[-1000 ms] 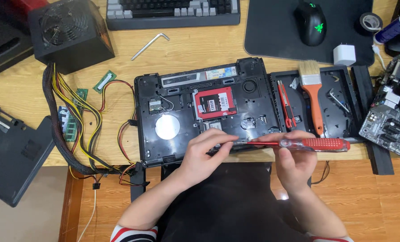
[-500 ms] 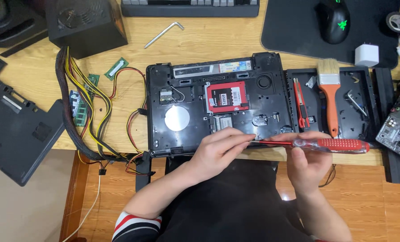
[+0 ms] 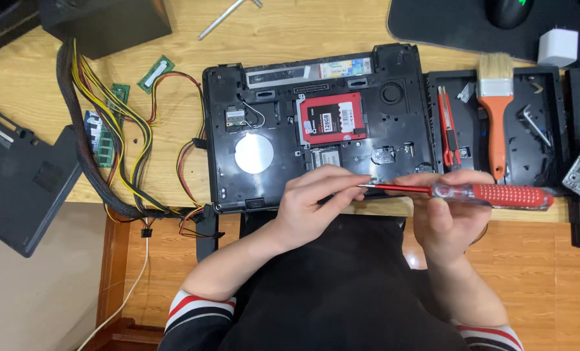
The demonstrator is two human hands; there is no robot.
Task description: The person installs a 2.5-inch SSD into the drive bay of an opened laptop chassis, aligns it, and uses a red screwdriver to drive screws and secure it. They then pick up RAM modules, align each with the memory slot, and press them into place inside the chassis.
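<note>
Both hands hold a red-handled screwdriver (image 3: 459, 191) level over the front edge of an opened laptop base (image 3: 316, 123).

The right hand (image 3: 447, 218) has its grip closed around the clear-and-red handle; the left hand (image 3: 316, 205) pinches the metal shaft near its tip, grip closed on it. The tool lies horizontally, tip pointing toward the left hand, just above the laptop's near edge. The laptop base rests underside up on the wooden surface (image 3: 173, 123), with a red-labelled drive (image 3: 332, 117) seated in its bay and a round silver disc (image 3: 253, 153) to the left. A black tray (image 3: 537, 130) just beside the laptop carries an orange-handled brush (image 3: 496, 110). A bundle of coloured cables (image 3: 114, 149) lies to the laptop's left.
</note>
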